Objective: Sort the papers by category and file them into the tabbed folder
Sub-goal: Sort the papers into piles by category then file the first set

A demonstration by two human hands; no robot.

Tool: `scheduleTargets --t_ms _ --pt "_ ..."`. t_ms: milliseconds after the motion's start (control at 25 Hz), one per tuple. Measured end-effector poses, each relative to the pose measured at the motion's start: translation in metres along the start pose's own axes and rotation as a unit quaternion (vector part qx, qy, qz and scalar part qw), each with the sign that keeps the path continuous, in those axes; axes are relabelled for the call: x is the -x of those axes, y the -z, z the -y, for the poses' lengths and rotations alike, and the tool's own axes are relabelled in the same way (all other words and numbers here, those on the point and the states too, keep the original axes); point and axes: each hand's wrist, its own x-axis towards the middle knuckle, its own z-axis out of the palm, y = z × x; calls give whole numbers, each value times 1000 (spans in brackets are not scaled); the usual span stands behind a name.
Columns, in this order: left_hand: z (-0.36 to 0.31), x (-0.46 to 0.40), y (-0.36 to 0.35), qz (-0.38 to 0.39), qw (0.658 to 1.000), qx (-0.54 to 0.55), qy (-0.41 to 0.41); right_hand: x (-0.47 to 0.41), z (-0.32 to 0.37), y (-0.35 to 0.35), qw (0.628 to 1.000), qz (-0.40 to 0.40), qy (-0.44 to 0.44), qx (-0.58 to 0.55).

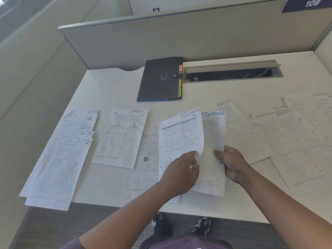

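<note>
Hands together over desk edge: left hand (181, 172) pinches lifted finance sheet (181, 135), right hand (231, 164) grips second finance sheet (213, 141), likely pairing same category. Unsorted papers (71, 150) fan either side. Beyond hands, folder (159, 79) lies closed, tabs facing right.

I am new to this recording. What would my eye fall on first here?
First, the two hands at centre: the left hand and right hand hold sheets headed FINANCE. Labelled papers lie spread across the white desk. Behind them lies a closed black folder with coloured tabs.
</note>
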Motion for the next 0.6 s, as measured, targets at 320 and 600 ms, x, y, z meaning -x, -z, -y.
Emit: scheduleTargets --t_ms 320,600 --pt "47 -14 40 -205 953 103 195 2 -6 -8 994 98 -22 -45" --pt "103 -11 48 -170 851 384 314 2 4 -6 995 77 -10 -57"
